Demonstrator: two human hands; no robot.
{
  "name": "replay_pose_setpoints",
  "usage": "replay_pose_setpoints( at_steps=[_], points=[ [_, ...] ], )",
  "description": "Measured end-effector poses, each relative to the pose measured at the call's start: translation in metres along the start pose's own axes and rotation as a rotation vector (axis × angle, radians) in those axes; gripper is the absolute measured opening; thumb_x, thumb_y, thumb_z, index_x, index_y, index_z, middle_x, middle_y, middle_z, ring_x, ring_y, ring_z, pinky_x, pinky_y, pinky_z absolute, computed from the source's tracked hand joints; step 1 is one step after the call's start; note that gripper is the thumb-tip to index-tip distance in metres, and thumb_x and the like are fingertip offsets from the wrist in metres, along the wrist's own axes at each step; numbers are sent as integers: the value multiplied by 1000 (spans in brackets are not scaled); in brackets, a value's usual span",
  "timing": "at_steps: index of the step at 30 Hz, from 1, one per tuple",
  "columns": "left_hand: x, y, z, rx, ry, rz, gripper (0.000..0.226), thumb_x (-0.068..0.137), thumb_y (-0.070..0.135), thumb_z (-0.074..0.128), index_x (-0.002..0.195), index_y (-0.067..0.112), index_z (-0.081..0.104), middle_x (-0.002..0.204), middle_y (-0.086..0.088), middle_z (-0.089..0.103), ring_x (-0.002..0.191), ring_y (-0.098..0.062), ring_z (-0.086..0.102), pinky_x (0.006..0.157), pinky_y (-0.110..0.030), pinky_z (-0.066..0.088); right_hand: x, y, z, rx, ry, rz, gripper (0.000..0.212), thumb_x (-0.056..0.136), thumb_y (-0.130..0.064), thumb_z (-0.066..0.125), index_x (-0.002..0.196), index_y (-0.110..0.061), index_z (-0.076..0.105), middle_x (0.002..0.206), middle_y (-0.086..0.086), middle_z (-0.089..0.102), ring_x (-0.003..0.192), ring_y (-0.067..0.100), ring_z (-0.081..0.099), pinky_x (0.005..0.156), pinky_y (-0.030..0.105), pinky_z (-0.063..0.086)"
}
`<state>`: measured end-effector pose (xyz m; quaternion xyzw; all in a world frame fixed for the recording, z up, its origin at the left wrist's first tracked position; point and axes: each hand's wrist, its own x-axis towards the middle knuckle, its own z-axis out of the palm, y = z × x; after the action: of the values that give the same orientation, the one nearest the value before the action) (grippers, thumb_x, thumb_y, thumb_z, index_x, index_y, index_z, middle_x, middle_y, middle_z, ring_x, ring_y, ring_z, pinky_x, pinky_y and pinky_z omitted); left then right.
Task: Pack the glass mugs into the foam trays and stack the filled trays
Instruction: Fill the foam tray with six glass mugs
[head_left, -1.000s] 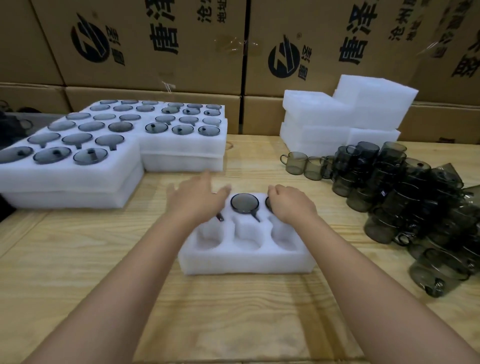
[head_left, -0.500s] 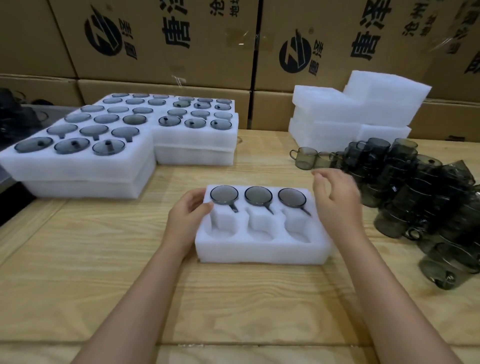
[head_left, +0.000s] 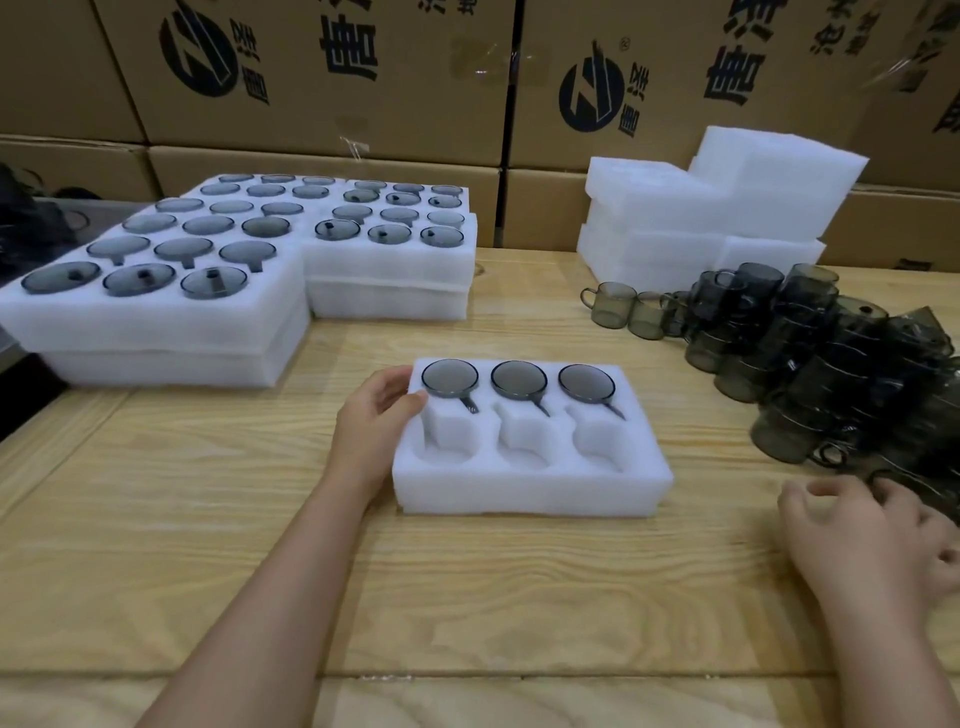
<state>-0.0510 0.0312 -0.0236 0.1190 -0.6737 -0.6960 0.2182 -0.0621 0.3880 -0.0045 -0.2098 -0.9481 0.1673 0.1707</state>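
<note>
Hands well apart. Left hand (head_left: 382, 415) curled round the far left corner of the foam tray (head_left: 530, 491), thumb on the top face just beside the leftmost of three packed mugs (head_left: 519, 381), the other fingers behind the far edge. Right hand (head_left: 872, 540) low at the right border, well apart from the tray, fingers half curled at the near edge of the heap of loose mugs (head_left: 831, 353); cannot tell whether pinching one or only touching, partly cut off by the border. Tray flat on the counter (head_left: 467, 597), between both hands, touching only the left one. In its far row the packed mugs, seen as dark rounds, with handles in the slots pointing toward the person; in its near row three open pockets. Heap of smoky glass to the right of the tray, mugs stacked and leaning on each other, a few single ones upright at its far left end. Behind the heap, a stack of plain foam trays (head_left: 701, 218). At the far left, two stacks of filled trays (head_left: 156, 317), side by side. Along the back, cardboard boxes (head_left: 311, 78) with printed characters.
</note>
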Motion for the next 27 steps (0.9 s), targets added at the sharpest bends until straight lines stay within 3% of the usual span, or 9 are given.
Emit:
replay_pose_setpoints(
  at_steps=[6,11,14,16,18,20,22,24,27],
  points=[
    [0,0,0,-10,-4,4,37,69,22,62,106,18,65,111,-2,69,108,-21,63,94,-41,50,-11,-11,0,-25,97,-138,20,88,-27,57,95,-12,68,107,18,63,108,34,46,94,45,26],
    [2,-3,-1,-17,-12,10,28,75,16,66,103,21,65,110,-1,69,109,-21,63,92,-40,50,-32,-32,6,109,76,-464,6,80,-12,68,86,-9,69,87,11,69,88,33,61,87,43,33],
    [2,-4,-2,-27,-15,16,25,78,13,65,102,22,66,109,-1,69,108,-21,64,91,-40,51,-39,-40,11,166,69,-634,11,73,-2,73,78,-9,66,78,6,68,79,32,62,81,44,40],
    [2,-4,-2,-33,-22,20,24,78,13,64,101,23,66,108,0,69,106,-20,64,91,-40,51,-39,-40,12,255,89,-680,14,71,1,73,76,-8,64,82,6,68,80,32,62,79,44,43],
    [2,-3,-1,-41,-20,19,25,77,13,65,100,23,66,108,0,69,106,-20,64,91,-39,51,-37,-39,12,345,150,-637,15,73,-2,73,82,-7,63,100,10,68,94,34,61,84,45,44],
    [3,-4,-1,-46,-10,18,25,81,7,65,100,24,65,108,1,69,106,-19,64,91,-38,50,-32,-36,16,336,146,-534,32,74,-13,75,102,-7,61,121,14,59,112,35,53,94,46,39],
    [3,-4,-1,-42,-3,24,27,85,1,61,99,24,65,107,2,69,106,-19,64,90,-36,50,-28,-35,20,269,13,-439,57,74,-23,75,125,-10,52,133,13,47,122,33,41,101,43,33],
    [4,-5,0,-40,-1,31,27,86,0,60,98,24,65,106,4,69,105,-17,64,89,-35,50,-26,-36,23,251,-102,-368,66,76,-28,74,134,-14,46,132,11,47,121,32,38,100,41,31],
    [5,-3,2,-37,1,33,27,88,3,59,96,28,65,103,9,69,102,-13,64,86,-31,49,-22,-40,20,308,-109,-330,64,78,-26,73,135,-15,45,123,11,54,116,31,42,97,41,35]
  ],
)
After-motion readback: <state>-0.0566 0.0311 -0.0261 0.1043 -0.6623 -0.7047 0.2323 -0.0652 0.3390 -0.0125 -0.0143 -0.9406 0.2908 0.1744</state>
